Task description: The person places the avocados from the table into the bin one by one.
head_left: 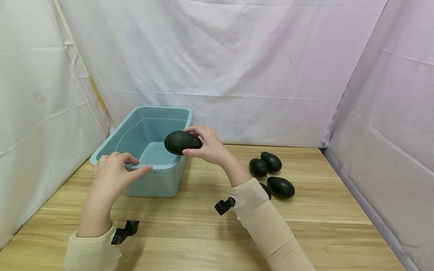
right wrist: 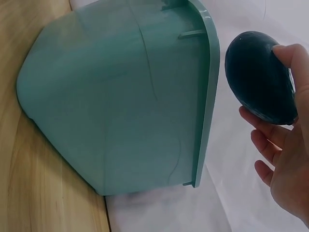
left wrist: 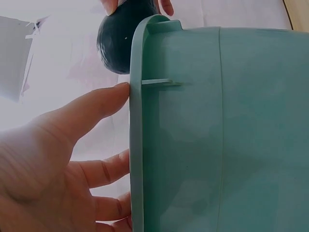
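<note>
Above bin [head_left: 152, 184], right hand [head_left: 211, 148] grips fruit [head_left: 179, 142]; left hand [head_left: 111, 172] touches rim [head_left: 166, 166], thumb outstretched.

Scanning all 3 views right now, and there it is: no text, label, brand, number or sign can be read in any of them!
</note>
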